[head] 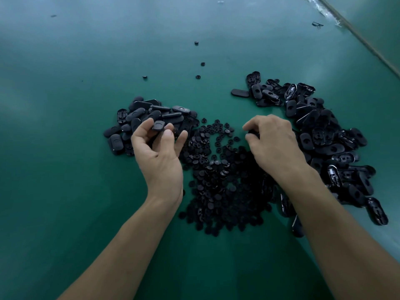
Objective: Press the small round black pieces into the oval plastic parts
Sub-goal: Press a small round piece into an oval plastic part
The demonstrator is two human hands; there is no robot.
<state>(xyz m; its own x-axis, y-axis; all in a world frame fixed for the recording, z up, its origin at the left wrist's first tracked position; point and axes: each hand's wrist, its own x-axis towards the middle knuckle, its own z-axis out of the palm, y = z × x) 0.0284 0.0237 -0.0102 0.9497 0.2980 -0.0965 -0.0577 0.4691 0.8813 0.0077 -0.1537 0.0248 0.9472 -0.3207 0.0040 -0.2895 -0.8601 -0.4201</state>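
A heap of small round black pieces (218, 180) lies in the middle of the green table. Left of it sits a pile of oval plastic parts (147, 115), and a bigger pile of oval parts (329, 135) spreads along the right. My left hand (160, 152) is raised over the left pile's near edge and pinches one oval part (158, 126) between thumb and fingertips. My right hand (272, 141) hovers palm down between the round pieces and the right pile, its fingers curled round a small dark piece (253, 133) that is mostly hidden.
A few stray round pieces (202, 64) lie scattered further back on the green table (65, 126). The table's edge runs diagonally at the top right (355, 33), with a small black scrap (317, 24) beside it.
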